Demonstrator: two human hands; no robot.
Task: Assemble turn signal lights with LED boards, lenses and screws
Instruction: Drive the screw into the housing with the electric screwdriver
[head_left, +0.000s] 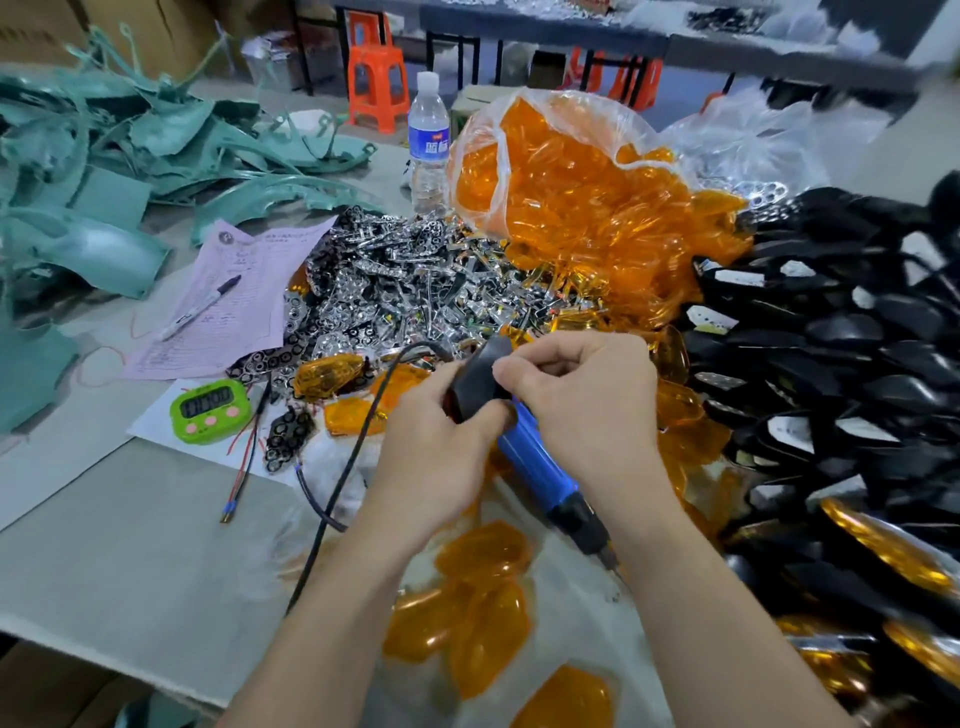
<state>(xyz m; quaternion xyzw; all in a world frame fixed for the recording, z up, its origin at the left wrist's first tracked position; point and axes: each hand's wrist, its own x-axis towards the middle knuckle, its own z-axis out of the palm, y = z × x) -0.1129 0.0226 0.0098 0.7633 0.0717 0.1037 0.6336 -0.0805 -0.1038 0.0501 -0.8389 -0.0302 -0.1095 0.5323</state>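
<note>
While left hand and right hand clasp one black housing

Where both meet to the right of the green timer on the bench, the left hand's grip is curled round the black housing's lower end, and the right hand's grip pinches its upper end, thumb on top. A blue screwdriver slants under the right wrist, right of the timer and nearer the viewer. Beyond the timer lies a silver heap of LED boards; far right of the timer, bagged orange lenses and a pile of black housings.
</note>
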